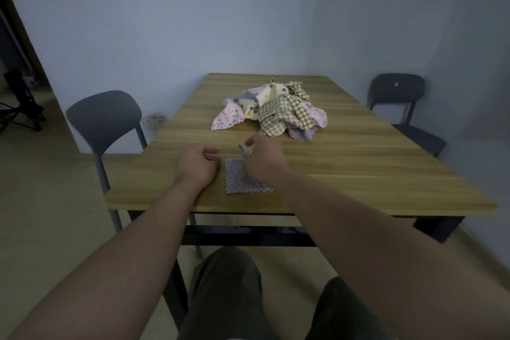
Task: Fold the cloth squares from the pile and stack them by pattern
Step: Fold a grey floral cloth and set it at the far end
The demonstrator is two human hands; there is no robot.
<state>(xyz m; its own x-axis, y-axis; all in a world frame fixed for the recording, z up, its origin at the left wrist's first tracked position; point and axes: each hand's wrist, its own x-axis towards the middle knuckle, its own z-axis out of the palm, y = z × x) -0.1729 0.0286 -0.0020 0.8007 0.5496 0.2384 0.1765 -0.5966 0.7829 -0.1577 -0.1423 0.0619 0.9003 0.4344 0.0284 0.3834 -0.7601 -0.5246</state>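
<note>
Progress: early, no stacks seen | lilac cloth mid-fold near front tabletop edge | right hand pinched its raised corner | left hand curled beside it, grip unclear | pile remained beyond.

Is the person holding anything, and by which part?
The right hand pinches the lilac cloth by its raised far corner. Whether the left hand grips it cannot be told.
</note>
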